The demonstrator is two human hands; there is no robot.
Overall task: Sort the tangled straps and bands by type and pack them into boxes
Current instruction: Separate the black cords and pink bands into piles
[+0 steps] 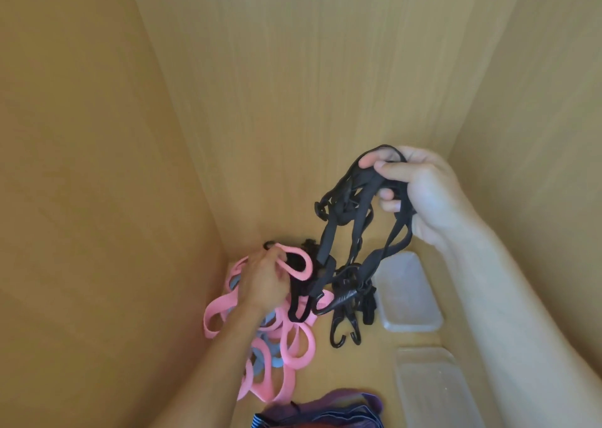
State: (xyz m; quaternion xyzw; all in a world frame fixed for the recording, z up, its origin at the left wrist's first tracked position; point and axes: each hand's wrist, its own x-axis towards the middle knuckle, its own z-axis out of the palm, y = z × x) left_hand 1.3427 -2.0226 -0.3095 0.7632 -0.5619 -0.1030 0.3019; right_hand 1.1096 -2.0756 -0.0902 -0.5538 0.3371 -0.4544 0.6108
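R hand (423, 193), centre-right of frame: fingers curled round raised bunch of black hooked straps (329, 242). Lower ends w/ hooks (338, 336) trail down to lower centre.
L hand (264, 281), lower centre: pinches one pink band (298, 265) atop pink/blue pile (293, 339).
Two clear boxes (407, 294), lower right.
Risk: hooks look snagged in pink loops, so a higher lift prob. drags the pile along.

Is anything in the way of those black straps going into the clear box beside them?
Nothing lies between them and the box. But the black straps, held up by the right hand, seem hooked low down into the pink bands the left hand grips.
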